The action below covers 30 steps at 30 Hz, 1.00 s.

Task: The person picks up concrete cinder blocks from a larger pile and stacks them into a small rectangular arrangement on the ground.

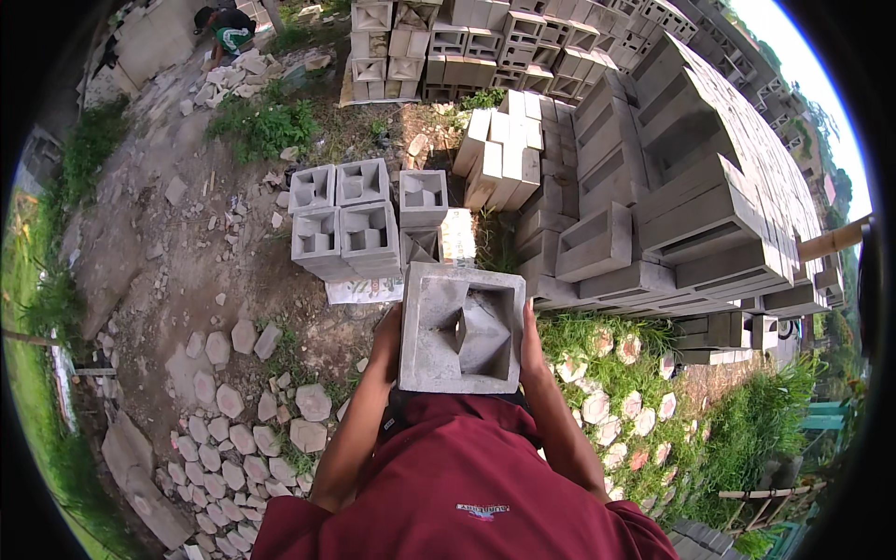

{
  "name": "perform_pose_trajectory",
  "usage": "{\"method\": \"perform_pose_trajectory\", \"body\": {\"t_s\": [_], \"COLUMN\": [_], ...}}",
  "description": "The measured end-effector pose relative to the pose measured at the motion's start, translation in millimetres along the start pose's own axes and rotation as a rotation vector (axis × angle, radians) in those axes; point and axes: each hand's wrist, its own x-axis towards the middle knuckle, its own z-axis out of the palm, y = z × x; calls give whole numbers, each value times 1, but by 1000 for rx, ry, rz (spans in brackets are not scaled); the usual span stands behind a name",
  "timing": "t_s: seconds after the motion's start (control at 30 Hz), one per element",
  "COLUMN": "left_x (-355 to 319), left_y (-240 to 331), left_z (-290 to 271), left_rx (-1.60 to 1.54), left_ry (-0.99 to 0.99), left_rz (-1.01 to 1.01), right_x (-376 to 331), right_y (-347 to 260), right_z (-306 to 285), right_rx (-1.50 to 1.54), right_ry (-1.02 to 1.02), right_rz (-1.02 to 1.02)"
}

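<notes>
A square grey concrete ventilation block [500, 371] is held up in front of my body, its patterned hollow face turned up toward me. My left hand [388, 334] grips its left side and my right hand [532, 347] presses on its right side; most of the fingers are hidden behind the block. Just beyond it, similar blocks stand in a small stack [343, 245] on the ground. A separate short pile [425, 194] sits to the right of that stack, beside a pale printed sack [366, 291].
Long stacks of grey blocks [644, 224] rise at the right, with more piles [485, 47] behind. Hexagonal pavers [229, 401] lie at the lower left, others in grass [597, 406] at right. A crouching person [229, 30] is near rubble [247, 79] at the far left.
</notes>
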Motion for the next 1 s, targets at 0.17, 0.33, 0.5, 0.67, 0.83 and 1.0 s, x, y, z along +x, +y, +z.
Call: {"method": "perform_pose_trajectory", "body": {"t_s": [0.17, 0.33, 0.5, 0.67, 0.83, 1.0], "left_x": [84, 150, 208, 251, 292, 360], "left_y": [23, 36, 41, 63, 116, 132], "left_z": [50, 76, 77, 57, 64, 35], "left_rx": [-95, -64, -20, 71, 201, 334], "left_ry": [27, 77, 213, 276, 302, 411], "left_rz": [-3, 147, 276, 279, 327, 323], "right_x": [88, 167, 232, 295, 365, 423], "right_y": [-74, -118, -141, -142, -141, -136], "right_z": [-20, -50, -47, -33, -20, 21], "right_rx": [-206, -332, -327, -532, -688, -676], "right_ry": [47, -102, -111, -71, -63, 40], "right_rz": [151, 278, 314, 308, 258, 295]}}
